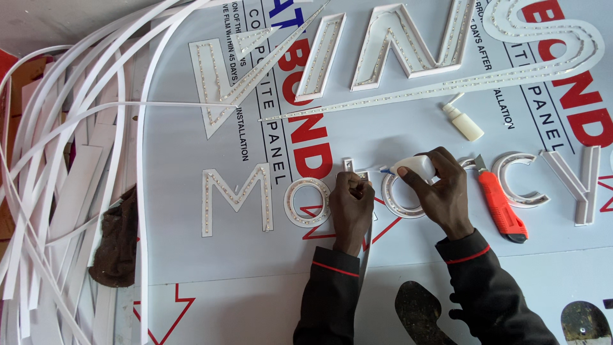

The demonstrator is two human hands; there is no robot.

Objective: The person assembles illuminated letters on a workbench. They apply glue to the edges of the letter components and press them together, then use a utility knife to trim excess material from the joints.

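My left hand [351, 203] presses down on a small white channel letter [353, 167] lying on the pale protective-film panel [191, 255]. My right hand [440, 188] grips a small white glue bottle [415, 167], its blue nozzle pointed left at that letter. The letter sits between two round white letters with LED dots, one [306, 202] left of my left hand, the other [399, 204] partly under my right hand. Both sleeves are dark with red trim.
An orange utility knife [501, 206] lies right of my right hand. A second white glue bottle [464, 122] lies above. More white LED letters [236, 195] [408, 48] cover the panel. White plastic strips [64, 160] and a brown cloth [118, 239] lie left.
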